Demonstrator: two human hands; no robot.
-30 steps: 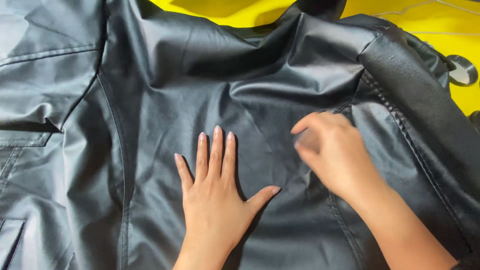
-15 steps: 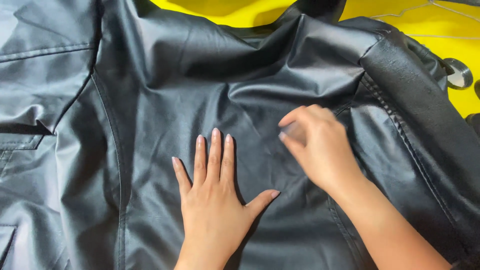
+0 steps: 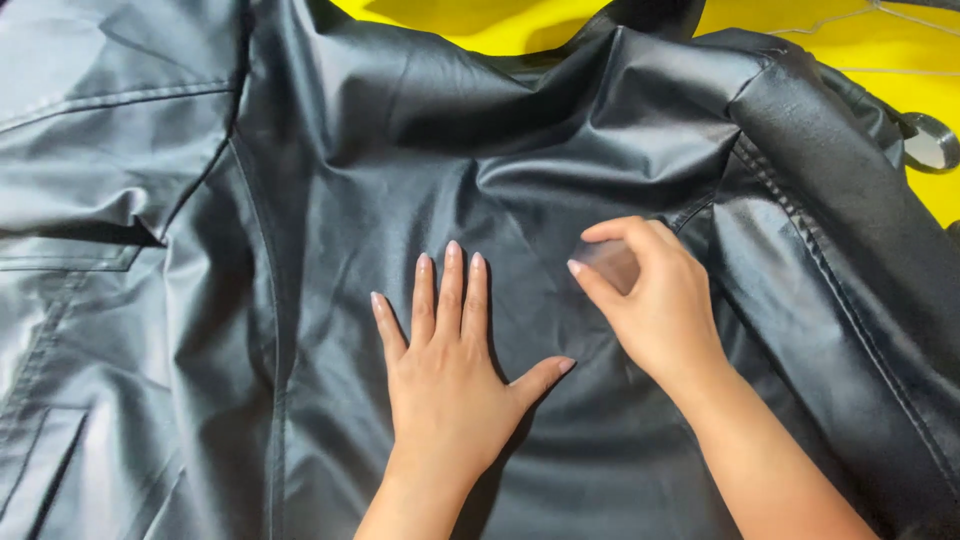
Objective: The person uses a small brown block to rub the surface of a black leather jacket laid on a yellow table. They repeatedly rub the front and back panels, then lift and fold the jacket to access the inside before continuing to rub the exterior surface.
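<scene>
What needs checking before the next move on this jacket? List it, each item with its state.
1. Left hand pressed flat on the black jacket: ok.
2. Right hand pinching a small pale piece: ok.
3. What that piece is: cannot tell, it is blurred.
4. Panel above the fingertips lying smooth: not ok, creases fan out there.
5. Sleeve off to the right of both hands: ok.
6. Round metal object on the yellow surface, away from the hands: ok.
</scene>
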